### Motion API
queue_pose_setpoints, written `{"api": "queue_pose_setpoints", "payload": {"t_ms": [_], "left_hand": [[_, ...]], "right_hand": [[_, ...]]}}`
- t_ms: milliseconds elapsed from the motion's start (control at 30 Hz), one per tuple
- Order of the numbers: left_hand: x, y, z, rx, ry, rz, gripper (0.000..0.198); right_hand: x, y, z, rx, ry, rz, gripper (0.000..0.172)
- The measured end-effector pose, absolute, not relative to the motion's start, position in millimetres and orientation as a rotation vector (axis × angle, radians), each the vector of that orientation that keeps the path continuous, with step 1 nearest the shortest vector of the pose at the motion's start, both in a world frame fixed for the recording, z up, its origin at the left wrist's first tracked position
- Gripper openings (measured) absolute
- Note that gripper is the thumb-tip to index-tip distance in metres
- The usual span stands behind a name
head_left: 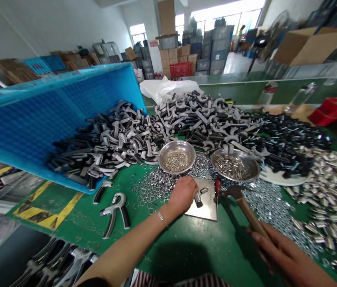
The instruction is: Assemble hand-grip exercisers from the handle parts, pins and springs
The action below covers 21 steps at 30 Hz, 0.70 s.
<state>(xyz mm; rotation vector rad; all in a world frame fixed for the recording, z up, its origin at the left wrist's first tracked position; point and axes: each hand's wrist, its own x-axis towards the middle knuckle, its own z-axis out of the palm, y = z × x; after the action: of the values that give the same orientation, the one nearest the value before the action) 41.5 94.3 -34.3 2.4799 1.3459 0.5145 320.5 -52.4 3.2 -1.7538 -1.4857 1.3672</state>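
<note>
My left hand (pixel 183 196) is closed on a grey handle piece with a black end (pixel 198 200), pressed against a square metal plate (pixel 205 211). Most of that piece is hidden by the fingers. A short coil spring (pixel 204 190) lies on the plate beside the fingertips. My right hand (pixel 278 243) grips a claw hammer (pixel 250 213) by its wooden shaft, its head above the plate's right edge. Along that edge is a red-handled screwdriver (pixel 217 186). Further left, a hand grip strengthener (pixel 116 209) with a spring lies near a loose handle (pixel 101 192).
A tipped blue crate (pixel 66 95) spills grey-and-black handles into a large heap (pixel 198 115). Steel bowls of small parts stand behind the plate: one left (pixel 177 143), one right (pixel 253 171). Washers (pixel 267 207), black knobs (pixel 290 135) and springs (pixel 332 191) spread rightward.
</note>
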Motion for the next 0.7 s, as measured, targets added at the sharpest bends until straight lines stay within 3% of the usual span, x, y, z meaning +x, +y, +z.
{"api": "queue_pose_setpoints", "payload": {"t_ms": [100, 200, 267, 367, 533, 700], "left_hand": [[37, 87, -27, 2.642, 1.264, 0.457, 0.024], [34, 73, -27, 2.456, 1.424, 0.537, 0.089], [34, 64, -30, 2.324, 1.444, 0.547, 0.110], [34, 58, -37, 2.206, 1.407, 0.529, 0.103], [33, 55, -38, 2.121, 1.379, 0.490, 0.100], [20, 73, -6, 2.149, 1.202, 0.570, 0.108]], "right_hand": [[314, -38, 13, -1.756, -1.644, 1.344, 0.037], [298, -23, 30, -1.746, -1.834, 1.094, 0.035], [285, -12, 38, -1.759, -1.898, 0.983, 0.038], [272, 5, 30, -1.782, -2.008, 0.940, 0.038], [287, 17, -4, -1.826, -1.896, 1.217, 0.050], [290, 16, -25, -1.669, -2.080, 0.331, 0.045]]}}
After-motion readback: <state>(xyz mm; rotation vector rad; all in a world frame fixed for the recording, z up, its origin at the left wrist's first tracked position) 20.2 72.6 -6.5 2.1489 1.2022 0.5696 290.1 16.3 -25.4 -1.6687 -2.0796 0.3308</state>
